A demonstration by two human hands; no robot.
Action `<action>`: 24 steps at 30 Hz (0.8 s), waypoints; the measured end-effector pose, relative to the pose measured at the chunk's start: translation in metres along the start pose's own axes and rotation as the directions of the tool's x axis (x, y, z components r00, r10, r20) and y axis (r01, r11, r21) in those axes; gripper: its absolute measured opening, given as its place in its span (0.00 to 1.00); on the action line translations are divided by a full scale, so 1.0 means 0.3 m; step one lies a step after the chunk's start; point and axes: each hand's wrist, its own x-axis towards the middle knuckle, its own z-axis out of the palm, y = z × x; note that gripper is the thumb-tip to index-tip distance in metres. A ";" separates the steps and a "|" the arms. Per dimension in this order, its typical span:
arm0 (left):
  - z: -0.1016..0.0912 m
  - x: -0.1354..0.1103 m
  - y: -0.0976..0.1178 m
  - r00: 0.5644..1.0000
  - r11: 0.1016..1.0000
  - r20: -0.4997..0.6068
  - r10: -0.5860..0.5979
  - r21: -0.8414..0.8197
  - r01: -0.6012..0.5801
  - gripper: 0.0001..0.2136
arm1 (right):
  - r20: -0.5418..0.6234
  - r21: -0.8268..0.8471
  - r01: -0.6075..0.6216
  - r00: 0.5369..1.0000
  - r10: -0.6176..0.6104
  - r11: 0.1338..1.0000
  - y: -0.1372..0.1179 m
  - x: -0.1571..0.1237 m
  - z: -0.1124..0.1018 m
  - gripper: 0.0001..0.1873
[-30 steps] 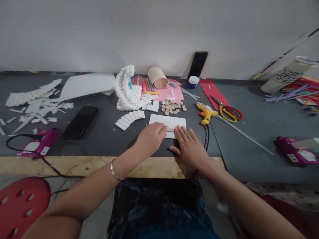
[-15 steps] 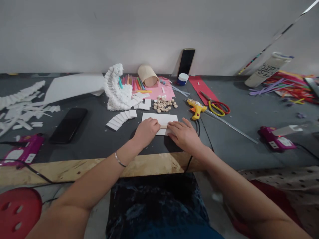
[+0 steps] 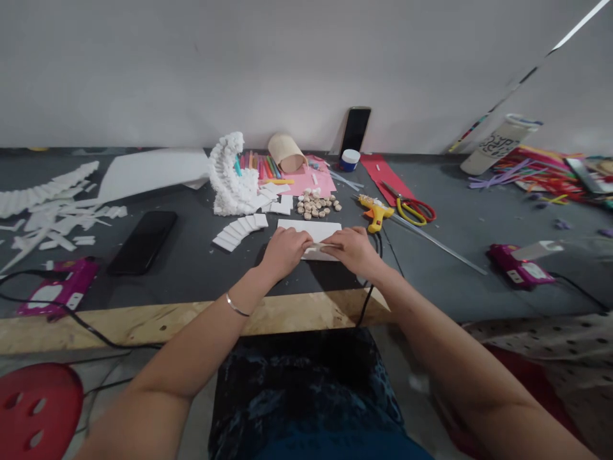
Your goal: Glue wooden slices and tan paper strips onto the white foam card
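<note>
A small white board (image 3: 309, 226) lies flat near the table's front edge, partly covered by my fingers. Over it, my left hand (image 3: 287, 250) pinches one end of a pale craft stick (image 3: 318, 245). The other end is between the fingers of my right hand (image 3: 355, 250), both hands close together and closed. Most of the stick is hidden. Just beyond the board sits a pile of small wooden discs (image 3: 317, 206). To the left fan out several white rectangles (image 3: 239, 231). A yellow glue gun (image 3: 378, 216) rests right of my right hand.
Scissors (image 3: 412, 209), a red sheet (image 3: 385, 176) and a clear glue stick (image 3: 440, 244) lie right. A textured white piece (image 3: 232, 182) stands behind the rectangles. One phone (image 3: 144, 243) lies left; another (image 3: 355, 130) leans on the wall. Purple power strips (image 3: 62, 287) have cords.
My right hand's fingers, flat on the board before, have curled in and pinch the stick. The stick now appears tilted up off the board. The view has shifted slightly.
</note>
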 end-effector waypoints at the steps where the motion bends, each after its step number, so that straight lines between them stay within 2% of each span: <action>1: 0.001 -0.001 -0.006 1.000 0.998 0.016 -0.015 -0.052 0.016 0.12 | 0.054 0.082 -0.030 0.998 0.025 0.996 0.003 0.002 -0.008 0.10; 4: 0.002 -0.002 -0.023 0.998 0.985 0.045 -0.039 -0.169 0.046 0.11 | 0.203 0.299 -0.118 0.977 0.058 0.947 0.016 0.009 -0.022 0.20; 6: -0.001 -0.001 -0.030 0.998 0.971 0.060 -0.036 -0.234 0.050 0.11 | 0.252 0.364 -0.171 0.964 0.080 0.916 0.028 0.017 -0.022 0.23; 9: -0.014 -0.003 -0.035 0.995 0.932 0.090 -0.034 -0.358 0.065 0.11 | 0.268 0.362 -0.195 0.958 0.098 0.912 0.045 0.035 -0.014 0.24; 13: -0.033 -0.012 -0.039 0.978 0.839 0.186 -0.098 -0.513 0.182 0.10 | 0.297 0.338 -0.199 0.950 0.096 0.920 0.050 0.048 -0.018 0.23; 16: -0.042 -0.020 -0.044 0.958 0.795 0.262 -0.121 -0.552 0.252 0.11 | 0.313 0.362 -0.189 0.947 0.072 0.913 0.040 0.048 -0.028 0.22; 24: -0.053 -0.028 -0.058 0.922 0.688 0.352 -0.161 -0.629 0.361 0.10 | 0.384 0.321 -0.165 0.923 0.031 0.933 0.028 0.062 -0.036 0.19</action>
